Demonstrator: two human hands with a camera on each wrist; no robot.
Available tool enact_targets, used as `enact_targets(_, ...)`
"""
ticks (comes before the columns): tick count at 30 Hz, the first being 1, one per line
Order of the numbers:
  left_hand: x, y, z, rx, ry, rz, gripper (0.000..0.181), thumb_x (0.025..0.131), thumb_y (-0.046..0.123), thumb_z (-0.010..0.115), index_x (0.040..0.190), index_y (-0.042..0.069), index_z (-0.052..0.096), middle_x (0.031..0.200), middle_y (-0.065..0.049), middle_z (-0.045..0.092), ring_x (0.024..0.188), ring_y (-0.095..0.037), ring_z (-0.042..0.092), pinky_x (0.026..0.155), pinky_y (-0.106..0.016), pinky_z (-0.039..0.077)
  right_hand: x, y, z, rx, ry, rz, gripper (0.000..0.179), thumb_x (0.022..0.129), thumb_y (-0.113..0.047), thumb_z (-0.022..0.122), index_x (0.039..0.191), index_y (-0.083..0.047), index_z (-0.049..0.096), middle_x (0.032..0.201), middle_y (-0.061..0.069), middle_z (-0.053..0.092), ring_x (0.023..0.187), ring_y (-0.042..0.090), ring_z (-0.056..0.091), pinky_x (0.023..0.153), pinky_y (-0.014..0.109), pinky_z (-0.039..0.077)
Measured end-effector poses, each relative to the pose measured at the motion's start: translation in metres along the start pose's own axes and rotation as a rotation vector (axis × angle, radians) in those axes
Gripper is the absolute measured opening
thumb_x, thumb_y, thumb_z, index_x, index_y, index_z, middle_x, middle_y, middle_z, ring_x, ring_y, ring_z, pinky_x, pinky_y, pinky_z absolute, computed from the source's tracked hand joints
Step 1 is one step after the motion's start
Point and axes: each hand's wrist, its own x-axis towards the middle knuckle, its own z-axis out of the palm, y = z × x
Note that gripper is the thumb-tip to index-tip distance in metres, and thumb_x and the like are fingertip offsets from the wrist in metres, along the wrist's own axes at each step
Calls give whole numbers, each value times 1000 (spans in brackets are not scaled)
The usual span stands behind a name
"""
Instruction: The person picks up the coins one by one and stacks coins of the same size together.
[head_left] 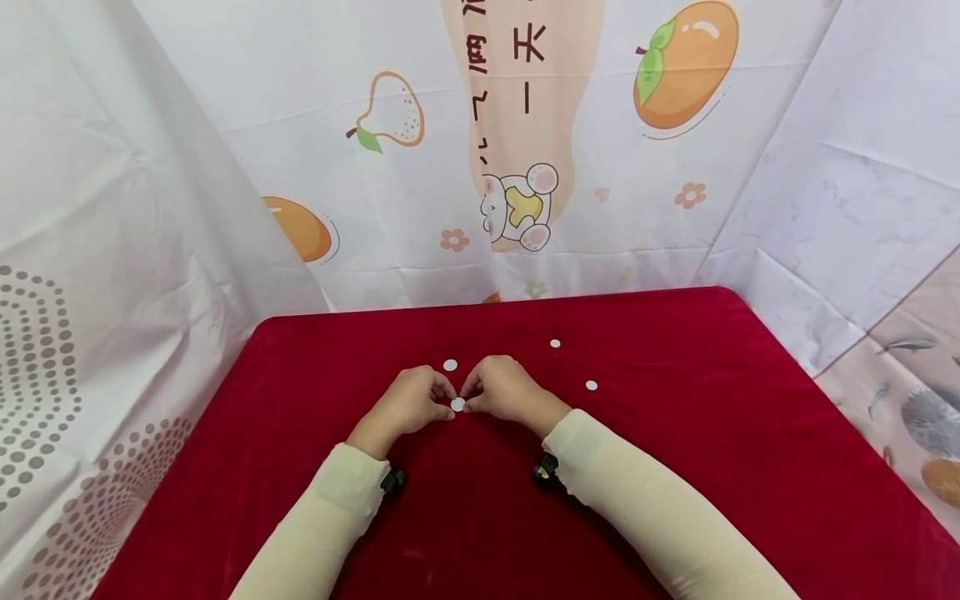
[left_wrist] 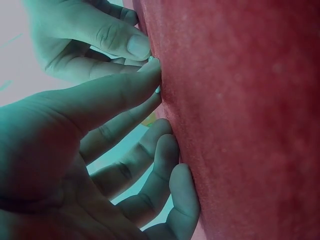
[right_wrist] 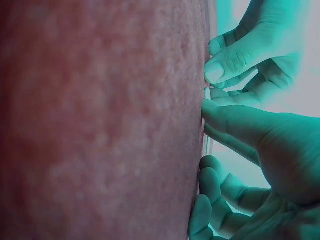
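Observation:
A small white disc [head_left: 457,404] lies on the red cloth between both hands, its face up toward the head view. From the left, my left hand [head_left: 413,400] pinches its edge with thumb and index finger. My right hand [head_left: 508,390] does the same from the right side, thumb and index finger at the opposite edge. In the left wrist view the left thumb [left_wrist: 125,90] hides most of the disc, and the other fingertips rest at the cloth. The right wrist view shows the disc's thin edge [right_wrist: 207,94] beside the right thumb [right_wrist: 235,117].
Another white disc [head_left: 450,365] lies just beyond the hands. Two more, a far disc [head_left: 555,343] and a nearer disc [head_left: 592,385], are to the right. The red cloth [head_left: 675,433] covers the table, with printed curtains [head_left: 420,192] behind and at the sides.

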Motion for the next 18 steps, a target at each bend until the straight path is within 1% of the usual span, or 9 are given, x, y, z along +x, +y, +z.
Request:
enact_targets(5, 0, 0, 0, -5, 3, -9, 12, 81, 10, 88, 86, 18, 80, 82, 8, 73, 79, -9, 64, 74, -30, 54, -1, -1, 1, 3, -3, 7, 12, 88, -27, 85, 99, -22, 85, 93, -9, 79, 92, 10, 64, 85, 31, 55)
enact_targets(11, 0, 0, 1, -1, 19, -5, 10, 83, 11, 87, 87, 16, 79, 83, 6, 73, 78, -9, 65, 74, -30, 54, -1, -1, 2, 4, 5, -15, 10, 90, -25, 83, 98, -21, 85, 90, -10, 79, 96, 12, 68, 89, 33, 56)
enact_targets(18, -1, 2, -1, -20, 15, -16, 9, 84, 12, 86, 87, 17, 80, 83, 7, 74, 79, -9, 65, 74, -30, 54, -3, 1, 0, 36, 3, -35, 9, 91, -24, 82, 98, -21, 85, 89, -11, 80, 93, 11, 69, 86, 32, 57)
